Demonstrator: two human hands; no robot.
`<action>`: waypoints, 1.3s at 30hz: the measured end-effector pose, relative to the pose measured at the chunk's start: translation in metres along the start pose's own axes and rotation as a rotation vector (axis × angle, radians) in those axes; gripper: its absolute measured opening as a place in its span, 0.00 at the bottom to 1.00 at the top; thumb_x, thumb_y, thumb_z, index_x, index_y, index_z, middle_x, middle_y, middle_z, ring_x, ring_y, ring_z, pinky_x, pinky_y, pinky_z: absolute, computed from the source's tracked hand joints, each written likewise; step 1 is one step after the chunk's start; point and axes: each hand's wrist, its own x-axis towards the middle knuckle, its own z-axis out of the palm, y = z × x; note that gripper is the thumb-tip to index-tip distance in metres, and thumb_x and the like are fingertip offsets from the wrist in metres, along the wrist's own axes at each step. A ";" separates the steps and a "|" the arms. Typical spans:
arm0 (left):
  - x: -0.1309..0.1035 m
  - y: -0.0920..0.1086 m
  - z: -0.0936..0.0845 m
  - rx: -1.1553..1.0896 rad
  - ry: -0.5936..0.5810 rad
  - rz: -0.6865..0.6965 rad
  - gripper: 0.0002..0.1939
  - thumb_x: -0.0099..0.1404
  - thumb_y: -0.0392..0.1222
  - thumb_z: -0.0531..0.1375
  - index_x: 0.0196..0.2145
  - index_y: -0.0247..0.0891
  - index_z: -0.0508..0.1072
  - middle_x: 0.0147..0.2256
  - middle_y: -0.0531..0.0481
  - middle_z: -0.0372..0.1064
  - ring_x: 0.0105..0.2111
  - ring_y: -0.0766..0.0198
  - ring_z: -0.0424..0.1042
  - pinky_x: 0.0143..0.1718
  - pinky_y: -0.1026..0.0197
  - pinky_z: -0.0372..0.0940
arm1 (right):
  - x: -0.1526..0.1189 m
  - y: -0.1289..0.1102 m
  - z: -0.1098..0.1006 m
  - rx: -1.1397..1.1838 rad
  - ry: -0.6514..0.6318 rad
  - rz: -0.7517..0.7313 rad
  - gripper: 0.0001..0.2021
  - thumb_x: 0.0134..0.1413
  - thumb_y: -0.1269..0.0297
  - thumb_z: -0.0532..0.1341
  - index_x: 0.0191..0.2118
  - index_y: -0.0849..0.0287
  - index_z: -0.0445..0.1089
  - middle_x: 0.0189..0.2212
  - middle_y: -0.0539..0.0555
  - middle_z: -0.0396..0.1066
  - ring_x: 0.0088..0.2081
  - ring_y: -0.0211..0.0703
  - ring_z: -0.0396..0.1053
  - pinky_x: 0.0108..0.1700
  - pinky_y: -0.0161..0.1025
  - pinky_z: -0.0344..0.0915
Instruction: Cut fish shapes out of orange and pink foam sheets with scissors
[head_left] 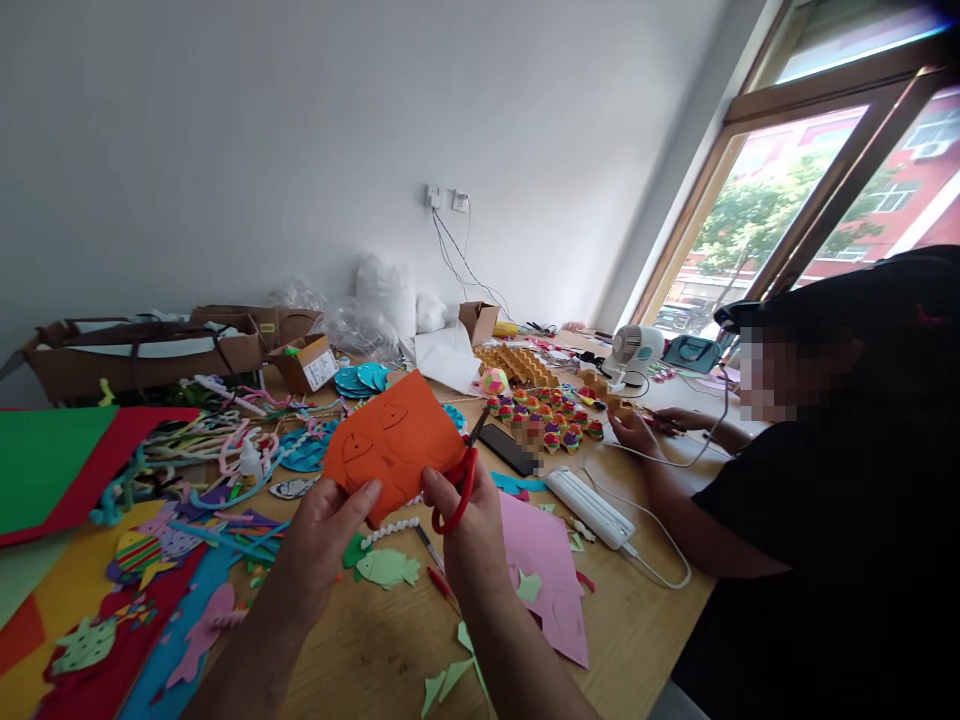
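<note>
An orange craft sheet (409,435) with fish-like outlines drawn in dark lines is held up above the table. My left hand (326,525) pinches its lower left edge between thumb and fingers. At its lower right corner, my right hand (469,520) also grips the sheet, the thumb lying on it. Red-handled scissors (466,490) hang on that same hand, their dark blades pointing up beside the sheet's right edge. Under the hands lie a pale green fish cutout (388,568) and a pink sheet (551,600) with a green scrap on it.
To the right a co-worker (795,480) works at painted egg-carton pieces (547,410). A black phone (510,450), a white power strip (592,508) and its cable lie between us. Pipe cleaners (232,440) and coloured sheets (60,470) cover the left; cardboard boxes (150,350) line the wall.
</note>
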 end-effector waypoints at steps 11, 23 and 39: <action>0.007 0.004 -0.016 0.070 0.019 0.047 0.10 0.52 0.44 0.65 0.21 0.37 0.71 0.18 0.56 0.67 0.21 0.67 0.65 0.24 0.66 0.62 | -0.026 0.007 -0.023 -0.378 -0.336 0.118 0.16 0.56 0.53 0.57 0.24 0.57 0.58 0.17 0.45 0.57 0.21 0.36 0.55 0.24 0.33 0.52; -0.002 0.007 -0.006 0.014 -0.053 0.044 0.08 0.55 0.44 0.63 0.23 0.38 0.72 0.20 0.55 0.67 0.22 0.64 0.65 0.26 0.63 0.64 | -0.043 0.005 -0.015 -0.737 -0.471 0.116 0.11 0.57 0.64 0.54 0.24 0.56 0.57 0.19 0.46 0.55 0.23 0.36 0.54 0.25 0.34 0.47; -0.003 0.008 -0.007 0.129 -0.155 0.025 0.12 0.58 0.46 0.59 0.21 0.39 0.68 0.20 0.56 0.64 0.22 0.66 0.63 0.26 0.65 0.61 | -0.045 0.004 -0.014 -0.699 -0.429 0.088 0.16 0.60 0.57 0.51 0.23 0.56 0.55 0.18 0.46 0.53 0.23 0.37 0.52 0.24 0.34 0.48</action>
